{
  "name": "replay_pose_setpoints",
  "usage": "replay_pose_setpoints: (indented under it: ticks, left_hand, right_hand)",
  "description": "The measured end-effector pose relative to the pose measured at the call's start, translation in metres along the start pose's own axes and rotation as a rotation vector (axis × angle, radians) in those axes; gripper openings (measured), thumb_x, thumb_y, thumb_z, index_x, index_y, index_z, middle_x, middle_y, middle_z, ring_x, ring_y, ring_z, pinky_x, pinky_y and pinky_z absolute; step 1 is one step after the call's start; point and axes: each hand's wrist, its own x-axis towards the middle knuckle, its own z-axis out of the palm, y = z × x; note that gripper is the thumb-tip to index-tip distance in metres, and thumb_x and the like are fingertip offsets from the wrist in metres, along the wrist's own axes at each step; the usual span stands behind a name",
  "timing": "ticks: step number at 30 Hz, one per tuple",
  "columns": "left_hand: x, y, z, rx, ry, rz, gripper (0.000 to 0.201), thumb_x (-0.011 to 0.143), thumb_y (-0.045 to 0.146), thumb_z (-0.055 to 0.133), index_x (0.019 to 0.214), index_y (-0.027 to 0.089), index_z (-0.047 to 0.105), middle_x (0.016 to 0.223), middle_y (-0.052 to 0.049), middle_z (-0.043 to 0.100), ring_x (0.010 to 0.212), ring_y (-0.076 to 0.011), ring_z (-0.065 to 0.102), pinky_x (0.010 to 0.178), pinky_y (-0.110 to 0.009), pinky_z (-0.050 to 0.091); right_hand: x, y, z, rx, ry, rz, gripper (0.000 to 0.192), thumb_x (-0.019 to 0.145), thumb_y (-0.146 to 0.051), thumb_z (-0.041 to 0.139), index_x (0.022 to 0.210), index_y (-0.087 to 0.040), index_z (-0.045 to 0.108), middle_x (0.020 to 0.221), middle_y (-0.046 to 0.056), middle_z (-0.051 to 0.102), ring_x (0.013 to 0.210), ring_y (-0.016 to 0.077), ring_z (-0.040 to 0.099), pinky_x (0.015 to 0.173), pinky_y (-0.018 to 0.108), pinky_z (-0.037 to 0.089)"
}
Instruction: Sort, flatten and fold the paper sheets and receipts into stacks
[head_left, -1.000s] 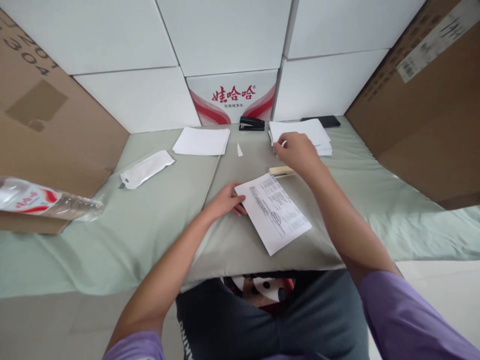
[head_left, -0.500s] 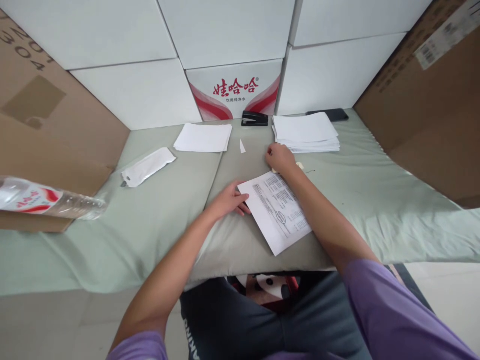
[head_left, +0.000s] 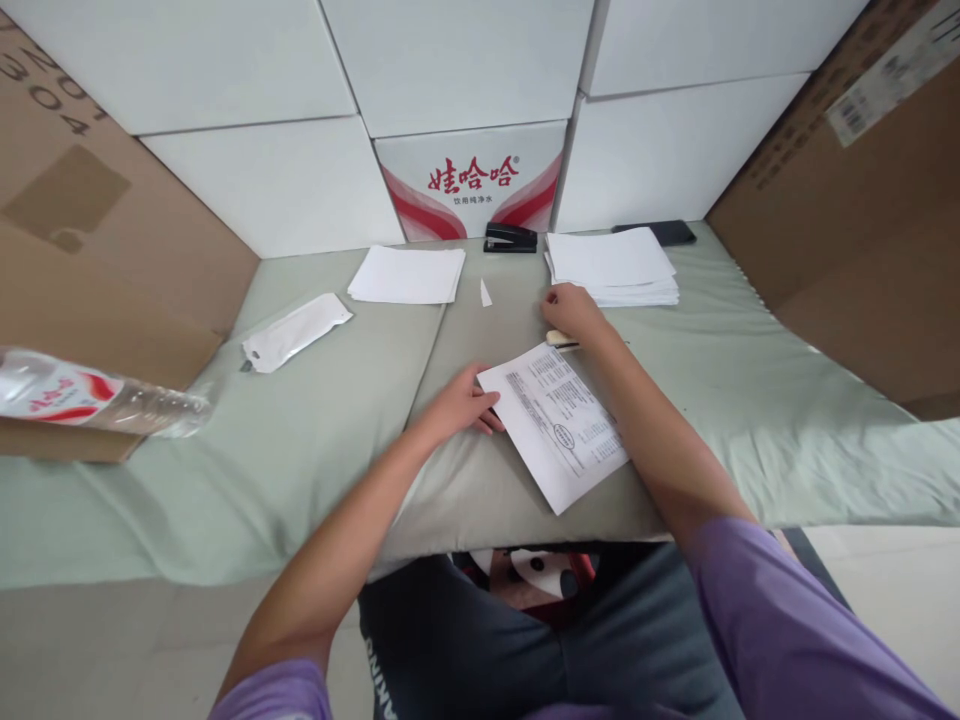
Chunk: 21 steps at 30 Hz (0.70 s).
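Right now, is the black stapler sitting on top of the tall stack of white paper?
No, the black stapler rests on the green cloth left of the paper stack, against the red-printed box.

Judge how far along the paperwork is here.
Done: a thin pile of sheets lies far left. In hand: left hand pins a printed sheet; right hand rests by a small pale tool. Left: the thicker stack; stapler untouched.

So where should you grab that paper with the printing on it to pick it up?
Probably by the near corner of the printed sheet, coming from the person's side. It lies flat and tilted on the grey pad, with that corner closest to the pad's front edge. The left hand already presses its far-left edge, so fingers could slide under the free corner.
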Motion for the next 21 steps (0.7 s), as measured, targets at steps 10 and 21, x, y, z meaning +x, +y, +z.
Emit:
replay_pose_setpoints:
  ticks: [10,21]
  left_hand:
    - [-0.003,-0.011,0.015,-0.079,0.019,-0.022,0.051,0.094,0.016,0.063,0.139,0.017,0.039,0.089,-0.007,0.074,0.059,-0.0168,0.073,0.049,-0.023,0.055]
    - [-0.007,-0.014,0.027,-0.079,0.028,-0.012,0.051,0.094,0.013,0.058,0.14,0.016,0.035,0.1,-0.011,0.074,0.064,-0.0175,0.075,0.049,-0.024,0.056]
  right_hand:
    - [-0.016,-0.013,-0.047,0.053,-0.056,0.009,0.023,0.086,-0.022,0.056,0.098,-0.015,0.074,0.091,0.012,0.075,0.084,0.0232,0.065,0.08,0.032,0.048]
    - [-0.01,-0.017,-0.003,-0.05,-0.087,-0.061,0.023,0.086,-0.02,0.056,0.099,-0.016,0.074,0.106,0.016,0.074,0.095,0.0266,0.065,0.085,0.035,0.049]
